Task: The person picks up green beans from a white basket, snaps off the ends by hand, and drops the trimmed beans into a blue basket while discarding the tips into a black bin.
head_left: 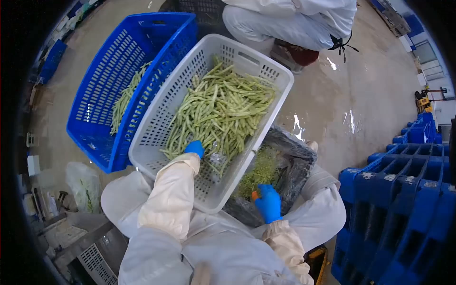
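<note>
Long pale green beans [225, 107] lie heaped in a white perforated crate [154, 128] in front of me. My left hand [194, 148], in a blue glove, is at the near edge of the heap, touching or just over the beans; its fingers are hidden from view. A clear crumpled plastic piece [217, 159] lies among the beans beside it. Over a box lined with dark plastic [298, 159], my blue-gloved right hand [269, 203] has its fingers curled together, with an orange covering at one fingertip. Small green trimmings [261, 173] fill part of that box below the hand.
A blue perforated crate [102, 102] with more beans adjoins the white one on the left. Opposite sits a person in white clothing [285, 28]. Stacked blue pallets [394, 204] stand at right, and a clear bag [83, 187] lies at left. The floor [351, 95] has wet patches.
</note>
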Tool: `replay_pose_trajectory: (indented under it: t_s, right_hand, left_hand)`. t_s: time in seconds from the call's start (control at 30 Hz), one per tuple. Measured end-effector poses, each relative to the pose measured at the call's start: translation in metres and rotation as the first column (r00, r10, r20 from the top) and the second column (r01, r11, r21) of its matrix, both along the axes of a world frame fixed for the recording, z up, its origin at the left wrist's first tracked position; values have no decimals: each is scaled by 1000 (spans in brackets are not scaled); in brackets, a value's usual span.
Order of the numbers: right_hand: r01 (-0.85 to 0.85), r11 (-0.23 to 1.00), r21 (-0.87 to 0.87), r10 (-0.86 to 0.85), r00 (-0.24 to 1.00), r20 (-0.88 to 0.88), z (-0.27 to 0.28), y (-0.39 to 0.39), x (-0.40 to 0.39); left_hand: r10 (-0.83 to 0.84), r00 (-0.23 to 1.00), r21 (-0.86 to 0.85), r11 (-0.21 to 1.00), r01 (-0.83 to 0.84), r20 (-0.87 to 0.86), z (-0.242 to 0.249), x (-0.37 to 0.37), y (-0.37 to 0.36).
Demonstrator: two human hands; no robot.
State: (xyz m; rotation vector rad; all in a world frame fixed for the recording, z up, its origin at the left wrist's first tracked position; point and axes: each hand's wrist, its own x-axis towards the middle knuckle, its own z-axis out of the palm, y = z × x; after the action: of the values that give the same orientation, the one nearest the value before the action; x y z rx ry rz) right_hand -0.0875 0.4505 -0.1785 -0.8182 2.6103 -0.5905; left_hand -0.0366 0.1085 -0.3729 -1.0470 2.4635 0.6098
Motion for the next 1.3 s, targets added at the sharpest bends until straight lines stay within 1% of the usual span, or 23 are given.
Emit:
replay_pose_trajectory:
  t_s: [0.03, 0.1, 0.17, 0.23, 0.27, 0.3, 0.33, 0.37, 0.4, 0.43, 0.47, 0.5, 0.53, 0.57, 0.63, 0.67, 0.7, 0.77, 0.8, 0.87, 1.0, 1.1, 1.3]
  right_hand:
    - [-5, 1000, 24, 3, 997, 75, 3, -2, 0]
    - [-14, 1000, -10, 14, 997, 77, 3, -5, -2]
    - [-21, 997, -73, 25, 998, 63, -1, -6, 1]
    - [-37, 997, -72, 41, 997, 62, 4, -8, 2]
    - [-55, 996, -71, 58, 997, 53, 8, -11, 1]
    - [-50, 995, -81, 54, 997, 51, 11, -12, 0]
    - [-37, 993, -111, 43, 998, 54, 14, -14, 0]
    - [-24, 990, -141, 33, 998, 60, 17, -15, 1]
    - [-20, 988, -153, 30, 998, 63, 22, -16, 3]
    - [17, 970, -244, 3, 997, 81, 27, -17, 4]
    - [53, 941, -334, -20, 995, 101, 32, -19, 6]
    - [54, 936, -347, -18, 994, 104, 37, -22, 8]
    - [89, 880, -466, -5, 984, 178, 41, -26, 11]
    - [132, 810, -571, 15, 969, 246, 46, -27, 14]
    - [138, 774, -617, 11, 973, 231, 55, -32, 22]
    - [141, 745, -652, 7, 976, 219, 59, -32, 25]
    - [139, 740, -658, 4, 977, 211, 61, -30, 26]
    - [60, 740, -670, 7, 995, 96, 64, -24, 28]
    - [53, 734, -677, 8, 996, 87, 63, -22, 29]
    - [14, 802, -597, 7, 999, 34, 60, -17, 30]
    - [13, 768, -641, -27, 1000, -13, 58, -11, 29]
    - [8, 802, -597, -68, 995, -78, 60, -8, 33]
    - [-218, 795, -566, 19, 942, -335, 68, -8, 46]
  left_hand:
    - [-5, 1000, 9, 1000, 5, -2, -5, -3, 5]
    - [214, 976, 69, 975, -211, -33, -5, -6, 10]
    - [181, 979, 74, 982, -175, -91, -25, -5, 11]
    - [43, 983, 119, 993, -21, -179, -40, 0, 10]
    - [37, 983, 109, 994, -18, -179, -41, 2, 5]
    - [-248, 960, 301, 913, 275, -127, -40, 4, -2]
    - [-515, 848, 487, 712, 506, -128, -39, 7, -7]
    - [-520, 846, 479, 716, 508, -121, -12, 10, -3]
    - [99, 992, 829, 547, -121, 79, 39, 13, 8]
    - [533, 690, 834, -53, -549, 489, 84, 17, 22]
    - [539, 689, 832, -42, -553, 485, 113, 21, 33]
    - [623, 659, 895, -164, -415, 421, 139, 26, 43]
    - [703, 612, 932, -264, -250, 363, 162, 29, 55]
    - [704, 616, 935, -251, -250, 354, 183, 29, 68]
    - [769, 605, 975, -212, -67, 209, 221, 26, 97]
    - [765, 636, 990, -143, 17, 99, 235, 28, 110]
    - [763, 640, 990, -137, 25, 89, 241, 28, 125]
    - [808, 587, 999, 45, 27, -52, 255, 30, 155]
    - [797, 598, 996, 67, 56, -87, 248, 31, 161]
    - [802, 589, 995, 79, 60, -99, 249, 31, 170]
    - [809, 579, 995, 75, 73, -103, 257, 31, 183]
    - [831, 549, 996, 73, 53, -90, 267, 29, 186]
    - [873, 461, 985, 175, 9, -159, 261, 26, 178]
